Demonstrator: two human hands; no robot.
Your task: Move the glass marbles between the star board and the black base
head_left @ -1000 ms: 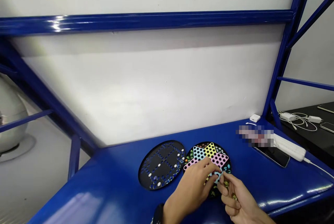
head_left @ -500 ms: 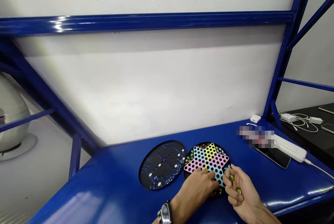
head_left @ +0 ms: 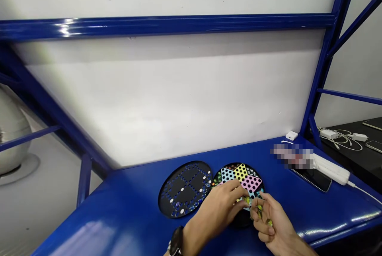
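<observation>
The left hand (head_left: 213, 208) is held angled inward over a Chinese checkers board (head_left: 241, 172) lying on the blue table (head_left: 125, 208), a marble (head_left: 247, 200) apparently pinched at its fingertips; yellow-green marbles (head_left: 260, 208) are gripped in the curled right hand (head_left: 268, 220), just beside it.

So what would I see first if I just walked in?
The star-shaped board with pink, yellow and blue points jumps out first, on the blue table. The left hand and right hand reach over it, with yellow-green marbles at the right fingers. Beside it lies a round black board with holes.
</observation>
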